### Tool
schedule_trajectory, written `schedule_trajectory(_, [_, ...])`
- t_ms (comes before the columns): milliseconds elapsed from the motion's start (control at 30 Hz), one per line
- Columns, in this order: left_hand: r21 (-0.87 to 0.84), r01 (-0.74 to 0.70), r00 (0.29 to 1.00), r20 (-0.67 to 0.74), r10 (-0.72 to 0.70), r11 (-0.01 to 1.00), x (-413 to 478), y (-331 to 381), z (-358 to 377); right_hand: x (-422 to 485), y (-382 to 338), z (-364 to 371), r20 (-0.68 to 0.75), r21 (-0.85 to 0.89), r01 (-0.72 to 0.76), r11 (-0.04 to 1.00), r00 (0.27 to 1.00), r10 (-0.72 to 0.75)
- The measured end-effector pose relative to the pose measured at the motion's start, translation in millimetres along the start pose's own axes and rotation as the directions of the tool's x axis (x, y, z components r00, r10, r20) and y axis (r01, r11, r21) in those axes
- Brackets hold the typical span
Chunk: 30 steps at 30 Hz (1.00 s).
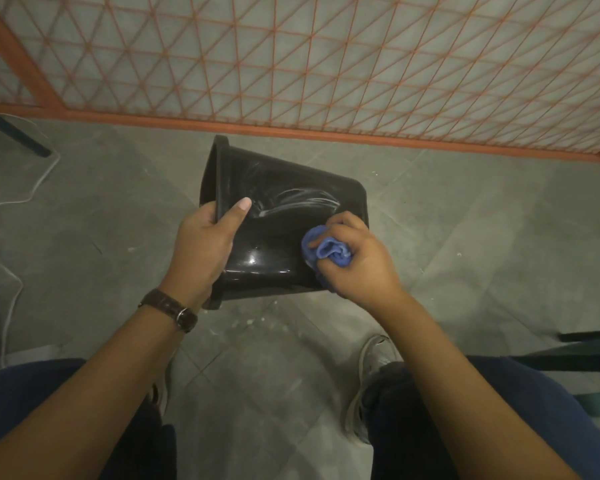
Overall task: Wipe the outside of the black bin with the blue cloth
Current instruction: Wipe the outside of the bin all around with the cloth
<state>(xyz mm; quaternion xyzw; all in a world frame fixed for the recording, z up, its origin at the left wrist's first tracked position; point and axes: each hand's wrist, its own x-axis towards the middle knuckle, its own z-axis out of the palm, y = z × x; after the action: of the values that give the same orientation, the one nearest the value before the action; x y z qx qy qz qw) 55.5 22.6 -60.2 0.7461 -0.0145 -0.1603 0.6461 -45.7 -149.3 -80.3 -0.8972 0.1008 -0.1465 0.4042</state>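
We see a grey tiled floor (465, 237) over most of the lower frame, and a big orange mesh panel (326, 64) across the top. In the middle is the black bin (284, 188), tipped on its side with its open mouth to the left. The left hand (205, 247) holds the bin by its rim, with the thumb flat on the outside. The right hand (361, 261) is closed round the blue cloth (326, 251), which is bunched into a ball, and presses it on the bin's side near the bottom end. White streaks (309, 199) show higher up on that side. A brown watch (168, 308) sits on the left wrist. We think the wiping is only partly done. To do it well, we should hold the rim tight, rub over the streaks with long strokes, and turn the bin so every side gets wiped.
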Motion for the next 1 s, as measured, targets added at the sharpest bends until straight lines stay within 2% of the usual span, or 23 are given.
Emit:
schedule_trajectory(100, [-0.004,-0.035,0.999,-0.001,0.035,0.999,0.5,0.9,-2.7,2.8,17.3,-11.4,-0.107,-0.052,-0.2,0.978,0.975,0.194])
schedule_trajectory(167, [-0.012,-0.055,0.998,0.031,0.056,0.998,2.3,-0.5,-4.3,7.6,29.5,-17.2,-0.152,-0.025,-0.311,0.95,0.94,0.304])
schedule_trajectory(333, [0.064,-0.134,0.981,0.151,0.123,0.989,3.0,1.8,-6.6,18.4,32.8,-28.0,-0.309,0.167,-0.392,0.905,0.85,0.426])
schedule_trajectory(400, [0.099,-0.167,0.972,0.181,0.147,0.981,3.3,5.2,-5.4,22.9,32.6,-33.0,-0.349,0.197,-0.389,0.9,0.83,0.435])
schedule_trajectory(467, [0.103,-0.191,0.965,0.199,0.168,0.976,1.5,5.3,-2.5,25.1,32.5,-33.1,-0.341,0.156,-0.378,0.912,0.846,0.409])
schedule_trajectory(600, [0.055,-0.213,0.965,0.168,0.202,0.975,-3.8,4.1,0.7,15.0,16.8,-18.8,-0.251,0.042,-0.159,0.986,0.954,0.165])
schedule_trajectory(667, [0.044,-0.208,0.97,0.135,0.2,0.977,-3.1,7.6,-2.0,11.7,9.9,-14.7,-0.19,-0.011,-0.07,0.997,0.98,0.067])
schedule_trajectory(767, [0.062,-0.2,0.97,0.153,0.189,0.978,1.3,10.4,-7.7,11.8,10.3,-22.2,-0.2,0.006,-0.11,0.994,0.974,0.109])
schedule_trajectory(900, [0.084,-0.188,0.97,0.172,0.172,0.978,4.3,9.6,-8.0,20.7,30.7,-27.6,-0.326,0.007,-0.289,0.957,0.904,0.275])
schedule_trajectory(1000, [0.047,-0.15,0.973,0.183,0.139,0.988,1.9,6.0,-3.0,27.2,31.4,-15.3,-0.249,-0.016,-0.273,0.962,0.933,0.261])
